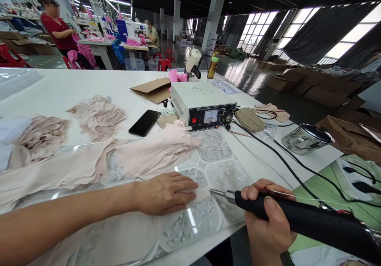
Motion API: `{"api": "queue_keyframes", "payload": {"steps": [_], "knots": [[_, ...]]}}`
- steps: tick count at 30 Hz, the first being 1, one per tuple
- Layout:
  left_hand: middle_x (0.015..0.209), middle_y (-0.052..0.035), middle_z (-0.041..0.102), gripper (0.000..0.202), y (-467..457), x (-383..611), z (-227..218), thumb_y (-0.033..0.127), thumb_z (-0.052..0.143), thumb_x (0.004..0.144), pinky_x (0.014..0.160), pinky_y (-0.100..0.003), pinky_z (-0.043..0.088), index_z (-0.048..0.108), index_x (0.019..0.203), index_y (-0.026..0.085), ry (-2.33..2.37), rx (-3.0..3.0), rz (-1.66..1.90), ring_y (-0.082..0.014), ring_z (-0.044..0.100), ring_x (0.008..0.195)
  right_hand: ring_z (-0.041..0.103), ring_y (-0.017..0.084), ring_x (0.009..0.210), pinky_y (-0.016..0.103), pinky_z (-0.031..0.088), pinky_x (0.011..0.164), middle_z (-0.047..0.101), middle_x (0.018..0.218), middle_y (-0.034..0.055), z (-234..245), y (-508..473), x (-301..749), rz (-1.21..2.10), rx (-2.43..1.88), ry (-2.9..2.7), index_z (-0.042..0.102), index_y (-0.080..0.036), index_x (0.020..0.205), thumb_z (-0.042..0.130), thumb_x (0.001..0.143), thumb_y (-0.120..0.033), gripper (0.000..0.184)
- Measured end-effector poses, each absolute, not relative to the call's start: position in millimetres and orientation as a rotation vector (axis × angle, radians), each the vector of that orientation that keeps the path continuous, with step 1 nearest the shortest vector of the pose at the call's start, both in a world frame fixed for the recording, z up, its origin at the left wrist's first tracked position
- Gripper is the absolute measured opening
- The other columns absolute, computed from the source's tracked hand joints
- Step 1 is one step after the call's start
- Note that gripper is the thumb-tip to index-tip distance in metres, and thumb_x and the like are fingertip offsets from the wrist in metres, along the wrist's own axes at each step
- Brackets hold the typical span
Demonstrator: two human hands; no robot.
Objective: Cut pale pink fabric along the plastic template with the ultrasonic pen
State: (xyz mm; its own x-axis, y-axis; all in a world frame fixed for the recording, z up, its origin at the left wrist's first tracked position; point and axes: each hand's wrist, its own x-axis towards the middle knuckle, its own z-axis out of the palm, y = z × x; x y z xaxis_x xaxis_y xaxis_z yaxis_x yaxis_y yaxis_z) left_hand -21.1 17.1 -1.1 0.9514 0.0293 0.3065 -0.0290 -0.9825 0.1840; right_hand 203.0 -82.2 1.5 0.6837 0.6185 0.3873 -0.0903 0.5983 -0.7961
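My left hand [168,193] lies flat, fingers stretched out, on a thin pale pink fabric piece [127,234]. The fabric rests on a clear sheet [214,218] with a grey stone pattern. Wrapped round a black handheld ultrasonic gun [297,214] is my right hand [270,214]. The gun's metal tip points left, at the fabric edge just right of my left fingertips; I cannot tell whether it touches. Beyond my left hand lies a fanned stack of pale pink fabric pieces [157,151]. A longer fabric strip [59,170] stretches to the left.
A control box [205,103] with a dial stands behind the mat, its cable [276,155] running to the gun. A phone [145,123], fabric piles [98,117], card templates [249,119] and a lidded metal pot [306,138] are around it. People sit at sewing machines [133,29] beyond.
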Motion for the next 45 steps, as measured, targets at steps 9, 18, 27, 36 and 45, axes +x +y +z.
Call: {"api": "queue_keyframes", "payload": {"steps": [9,18,27,36,45], "knots": [[0.138,-0.0111,0.056,0.029,45,-9,9,0.026,0.050,0.101,0.105,-0.036,0.041,0.058,0.127,0.018,-0.239,3.006,0.280,-0.0251,0.049,0.131,0.054,0.010,0.053,0.030,0.048,0.051,0.058,0.080,-0.0013,-2,-73,204,0.446,-0.812,-0.709,0.057,-0.020,0.083,0.063,0.077,-0.023,0.008],[0.128,-0.0095,0.064,0.023,54,-9,4,0.021,0.048,0.102,0.113,-0.040,0.037,0.064,0.117,0.013,-0.492,3.062,0.397,-0.0239,0.047,0.133,0.057,0.010,0.053,0.030,0.050,0.050,0.060,0.080,-0.0025,-1,-65,207,0.441,-0.768,-0.699,0.058,-0.022,0.086,0.065,0.080,-0.026,0.010],[0.130,-0.0117,0.062,0.024,55,-12,-1,0.024,0.048,0.103,0.115,-0.040,0.035,0.064,0.113,0.009,-0.494,3.036,0.428,-0.0241,0.048,0.132,0.057,0.011,0.055,0.030,0.049,0.053,0.060,0.082,-0.0017,-5,-65,207,0.468,-0.773,-0.688,0.059,-0.022,0.087,0.064,0.081,-0.024,0.008],[0.142,-0.0024,0.053,0.018,61,-2,12,0.029,0.050,0.102,0.121,-0.037,0.022,0.060,0.114,0.019,-0.345,2.844,-0.038,-0.0221,0.033,0.142,0.055,0.011,0.056,0.031,0.048,0.052,0.060,0.083,-0.0002,-6,-67,209,0.477,-0.798,-0.684,0.061,-0.022,0.088,0.061,0.080,-0.022,0.008],[0.142,-0.0062,0.053,0.015,70,6,10,0.027,0.061,0.095,0.120,-0.043,0.023,0.060,0.107,0.019,-0.325,2.634,-0.084,-0.0263,0.030,0.143,0.054,0.011,0.056,0.031,0.049,0.051,0.060,0.083,-0.0002,-7,-66,210,0.465,-0.829,-0.650,0.060,-0.022,0.086,0.062,0.077,-0.024,0.010]]}}
